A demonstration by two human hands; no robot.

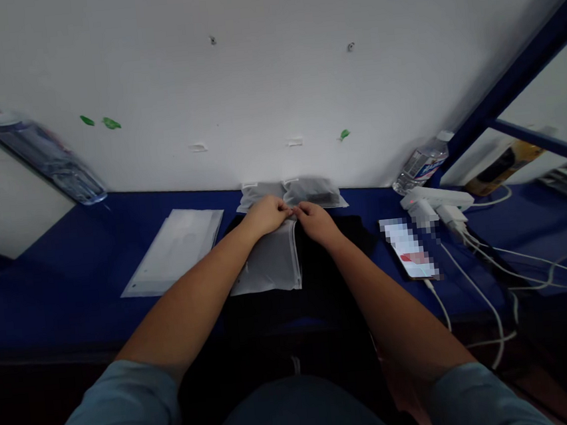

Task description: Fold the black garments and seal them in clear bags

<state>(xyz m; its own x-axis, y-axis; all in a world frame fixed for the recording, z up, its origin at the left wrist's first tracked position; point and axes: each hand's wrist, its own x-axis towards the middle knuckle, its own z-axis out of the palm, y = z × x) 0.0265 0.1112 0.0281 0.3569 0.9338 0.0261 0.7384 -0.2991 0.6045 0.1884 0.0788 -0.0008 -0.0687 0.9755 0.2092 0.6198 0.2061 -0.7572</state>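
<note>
On the blue counter (pixel 70 286), against the white wall, items run largest to smallest as follows.

Black fabric (pixel 318 262): spread at the counter's centre, under the bag in hand; not inside any bag as far as can be seen.

Stack of flat empty bags (pixel 174 250): frosted, lying to the left, apart from the hands; untouched.

Frosted zip bag (pixel 273 263): lies flat on the black fabric, its top edge at the hands. Whether it holds anything cannot be told. Judged as the piece in work, its opening being handled and closing or filling not finished.

Filled bags (pixel 294 195): two or so, dark contents showing, set against the wall just behind the hands; judged as finished pieces.

Phone (pixel 410 250), power strip (pixel 435 201) with white cables, and a water bottle (pixel 422 166): to the right, well apart from the work.

Left hand (pixel 264 216): arm stretched forward, palm down, fingers pressed together and pinching the bag's top edge.

Right hand (pixel 317 222): arm stretched forward likewise, fingers curled and pinching the same edge just beside the left hand, the two nearly touching.
</note>
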